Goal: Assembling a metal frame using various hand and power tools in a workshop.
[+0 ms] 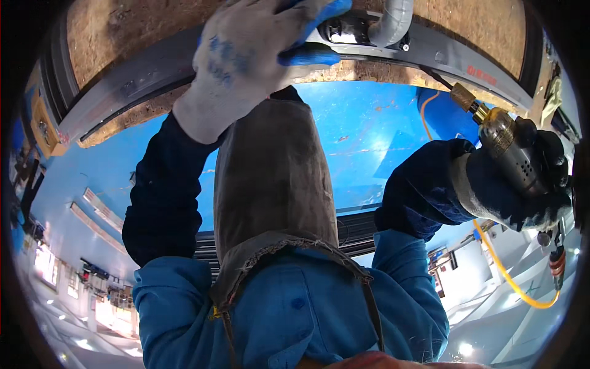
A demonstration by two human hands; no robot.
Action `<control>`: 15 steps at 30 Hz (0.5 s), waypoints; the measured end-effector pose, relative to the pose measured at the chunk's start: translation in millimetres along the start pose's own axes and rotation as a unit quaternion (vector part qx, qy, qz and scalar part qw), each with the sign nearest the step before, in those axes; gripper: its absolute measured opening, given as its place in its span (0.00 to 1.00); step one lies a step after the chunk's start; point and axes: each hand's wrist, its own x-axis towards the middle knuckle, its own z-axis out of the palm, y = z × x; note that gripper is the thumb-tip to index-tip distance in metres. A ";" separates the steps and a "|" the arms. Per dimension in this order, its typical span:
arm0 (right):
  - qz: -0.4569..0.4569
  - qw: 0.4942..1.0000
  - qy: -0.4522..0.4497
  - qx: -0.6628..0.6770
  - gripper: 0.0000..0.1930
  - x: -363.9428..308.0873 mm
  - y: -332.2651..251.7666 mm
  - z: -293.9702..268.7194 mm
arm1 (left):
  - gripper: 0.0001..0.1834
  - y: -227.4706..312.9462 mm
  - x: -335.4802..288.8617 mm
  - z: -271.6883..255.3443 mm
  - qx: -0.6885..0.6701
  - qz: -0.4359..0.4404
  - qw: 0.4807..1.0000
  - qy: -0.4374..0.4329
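My left hand (239,67), in a pale grey work glove with blue fingers, lies over a long dark grey metal profile (147,80). Its thumb and fingers are apart, and some fingers are hidden or cut off by the upper edge. Just right of them, a bent grey handle (394,24) rises from a dark opening in the profile, with a screw head beside it. My right hand (516,172), in a dark glove, is closed around an air screwdriver (505,138). Its thin bit slants up-left to the profile's near edge; whether it touches, I cannot tell.
A worn brown board (138,27) lies under the profile. A yellow air hose (513,287) loops from the screwdriver's rear end. Below are the blue floor (350,123) and a blue drum (452,117). My worn apron (270,178) hangs between my arms.
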 end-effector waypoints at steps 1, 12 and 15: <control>-0.061 0.989 -0.009 -0.137 0.29 -4.4 -1.1 0.7 | 0.31 -0.8 0.0 1.4 -0.002 0.001 1.000 -0.011; 0.178 0.948 -0.081 0.252 0.31 -43.4 6.5 -10.8 | 0.34 6.3 -7.3 4.1 0.022 -0.090 0.996 0.003; 0.239 0.913 -0.058 0.326 0.30 -44.8 -0.3 -5.8 | 0.30 -6.3 -14.9 -2.6 -0.031 -0.101 0.991 -0.087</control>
